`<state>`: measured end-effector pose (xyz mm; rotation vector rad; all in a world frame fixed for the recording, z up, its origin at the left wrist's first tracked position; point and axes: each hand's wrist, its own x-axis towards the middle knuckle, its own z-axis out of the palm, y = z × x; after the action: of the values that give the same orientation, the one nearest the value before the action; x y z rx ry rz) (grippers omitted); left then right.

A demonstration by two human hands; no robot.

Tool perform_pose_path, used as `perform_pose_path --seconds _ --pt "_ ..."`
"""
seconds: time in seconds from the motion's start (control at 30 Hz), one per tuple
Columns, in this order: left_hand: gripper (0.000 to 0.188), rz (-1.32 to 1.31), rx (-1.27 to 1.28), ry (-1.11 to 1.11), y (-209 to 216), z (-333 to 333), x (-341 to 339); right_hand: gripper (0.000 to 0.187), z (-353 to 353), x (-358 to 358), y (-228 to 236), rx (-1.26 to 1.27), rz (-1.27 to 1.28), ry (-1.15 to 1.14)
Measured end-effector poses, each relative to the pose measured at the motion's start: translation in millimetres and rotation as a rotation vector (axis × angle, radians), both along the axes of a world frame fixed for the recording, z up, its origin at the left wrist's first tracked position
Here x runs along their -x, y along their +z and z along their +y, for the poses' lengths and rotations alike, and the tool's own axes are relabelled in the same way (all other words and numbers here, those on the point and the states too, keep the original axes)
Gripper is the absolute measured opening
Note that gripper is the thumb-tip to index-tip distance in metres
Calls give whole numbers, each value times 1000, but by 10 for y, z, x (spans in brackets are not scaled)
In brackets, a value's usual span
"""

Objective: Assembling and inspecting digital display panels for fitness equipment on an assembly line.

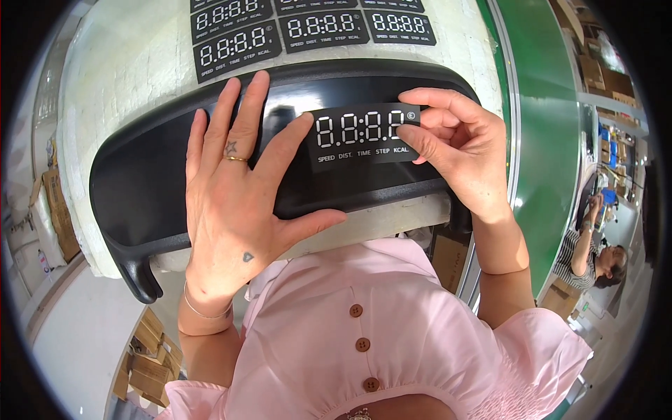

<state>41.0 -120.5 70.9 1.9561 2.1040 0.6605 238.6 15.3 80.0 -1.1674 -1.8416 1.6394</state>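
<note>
A long, glossy black plastic console panel (154, 168) with rounded ends lies across the pale work surface in front of me. Over its middle sits a dark display sticker (360, 134) printed with white segment digits, slightly tilted. My right hand (455, 140) pinches the sticker's right end between thumb and fingers. My left hand (234, 168) lies spread on the panel, its index fingertip at the sticker's upper left corner. A ring and a thin bracelet are on that left hand and wrist. Whether the sticker's underside touches the panel, I cannot tell.
Several matching display stickers (322, 31) lie in rows on the white-covered table (126, 77) beyond the panel. To the right runs a green surface (546, 126). Farther right, a person in a striped top (581, 259) is near cardboard boxes. More boxes (150, 371) stand at lower left.
</note>
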Motion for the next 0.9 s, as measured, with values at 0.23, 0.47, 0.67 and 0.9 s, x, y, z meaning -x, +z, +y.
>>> perform_pose_path --seconds 0.23,0.47,0.67,0.9 --pt "88 23 24 -13 4 17 -1 25 -54 61 -30 -201 -90 -72" --pt "89 39 21 -14 -22 31 -16 27 -78 74 -100 -355 -120 -100" --pt "89 32 26 -7 -20 27 -8 27 -85 91 -42 -388 -178 -75" --pt "88 32 26 -16 -42 33 -2 28 -82 89 -54 -384 -179 -88"
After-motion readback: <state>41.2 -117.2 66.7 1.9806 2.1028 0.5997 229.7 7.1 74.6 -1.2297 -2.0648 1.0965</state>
